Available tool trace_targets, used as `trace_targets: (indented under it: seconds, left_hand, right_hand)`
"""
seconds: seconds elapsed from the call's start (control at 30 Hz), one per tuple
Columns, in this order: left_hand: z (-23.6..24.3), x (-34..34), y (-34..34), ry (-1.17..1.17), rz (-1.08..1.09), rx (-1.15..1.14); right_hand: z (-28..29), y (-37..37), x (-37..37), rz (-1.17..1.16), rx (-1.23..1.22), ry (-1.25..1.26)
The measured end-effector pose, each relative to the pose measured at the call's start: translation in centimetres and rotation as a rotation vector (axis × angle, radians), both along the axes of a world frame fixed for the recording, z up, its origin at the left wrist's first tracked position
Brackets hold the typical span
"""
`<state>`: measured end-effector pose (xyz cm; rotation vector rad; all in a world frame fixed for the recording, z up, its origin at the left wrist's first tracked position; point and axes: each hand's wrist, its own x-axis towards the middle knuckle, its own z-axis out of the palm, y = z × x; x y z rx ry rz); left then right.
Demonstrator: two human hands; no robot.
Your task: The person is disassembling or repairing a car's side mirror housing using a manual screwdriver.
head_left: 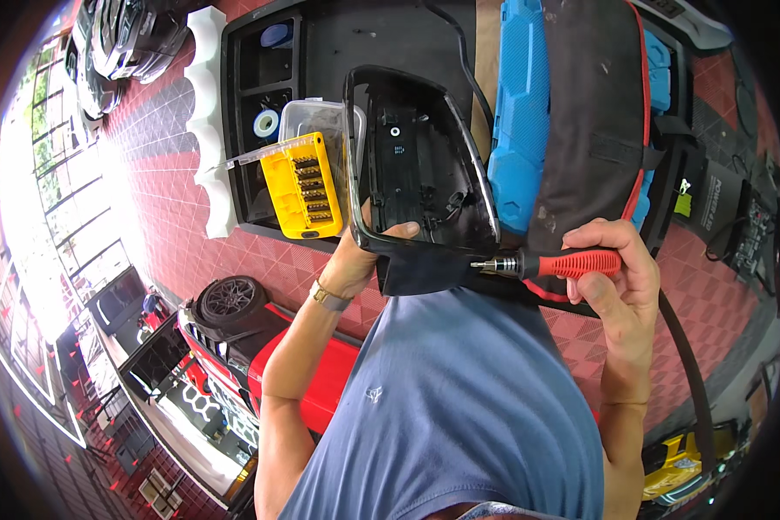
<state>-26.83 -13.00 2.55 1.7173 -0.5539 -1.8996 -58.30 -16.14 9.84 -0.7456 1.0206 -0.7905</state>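
My left hand (354, 264) grips the lower left corner of a hollow black plastic housing (433, 269), shaped like a car side-mirror shell. The thumb lies over its rim, while the other fingers are partly hidden behind it. The housing's open side faces me, showing dark inner parts and a small white ring. Fingers and thumb of my right hand (624, 290) close around the red ribbed handle of a screwdriver (572, 263). Its metal bit points left at the housing's lower right wall; whether the tip touches, I cannot tell.
Just left of the housing, a yellow bit case (303, 186) lies open on a black tray cart (364, 35), beside a clear plastic box (308, 114). A blue case (516, 113) and a black bag (589, 104) with red piping stand right. A red car (299, 373) is at lower left.
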Motion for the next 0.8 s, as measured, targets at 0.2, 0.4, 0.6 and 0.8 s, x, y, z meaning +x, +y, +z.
trace_targets:
  seconds: [0.2, 0.4, 0.6, 0.8]
  left_hand:
    - [0.1, 0.1, 0.4, 0.122, 0.064, -0.039]
    - [-0.3, 0.7, 0.2, 0.146, -0.061, -0.07]
    - [1.2, 0.9, 0.0, 0.185, -0.062, -0.038]
    - [-0.8, 1.5, 1.5, 0.154, -0.078, -0.269]
  right_hand:
    - [0.9, 0.8, 1.1, -0.028, -0.071, 0.128]
    - [1.0, 2.4, 2.5, -0.044, -0.23, 0.244]
    - [1.4, 4.5, 4.8, -0.075, -0.194, 0.374]
    - [0.1, 7.1, 7.5, -0.204, -0.245, 0.466]
